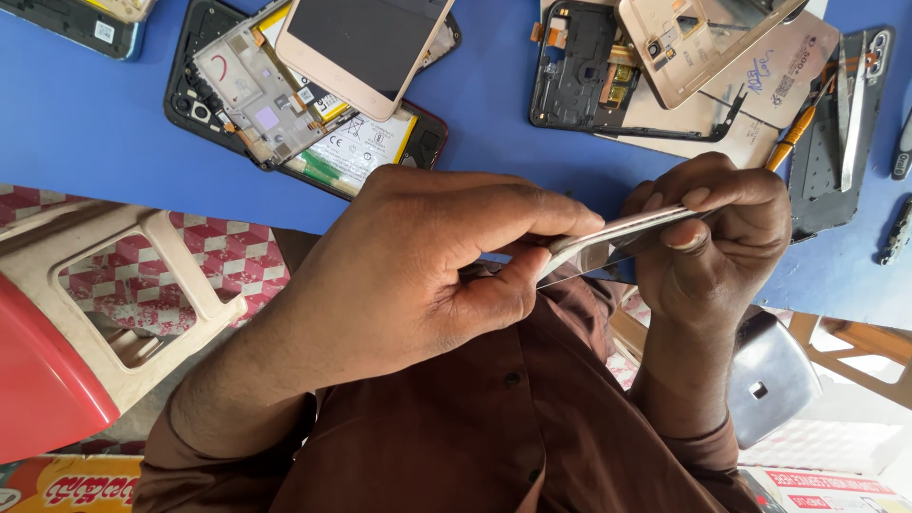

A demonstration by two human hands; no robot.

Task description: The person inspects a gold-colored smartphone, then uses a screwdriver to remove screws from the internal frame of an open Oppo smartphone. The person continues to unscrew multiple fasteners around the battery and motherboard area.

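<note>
My left hand [418,266] and my right hand [712,233] together hold a thin silver phone [622,230], seen edge-on, just above the front edge of the blue table [85,123]. The left thumb and fingers pinch its left end. The right thumb and fingers grip its right end. A thin clear sheet [581,272] stands off the phone's underside between the two thumbs. My brown shirt [475,427] fills the space below the hands.
On the table lie an opened black phone with a battery [313,133], a rose-gold screen [356,47], another opened phone [579,66], a gold back cover [693,43], tweezers [852,95] and an orange-handled screwdriver [793,133]. A beige plastic stool [142,285] stands at left.
</note>
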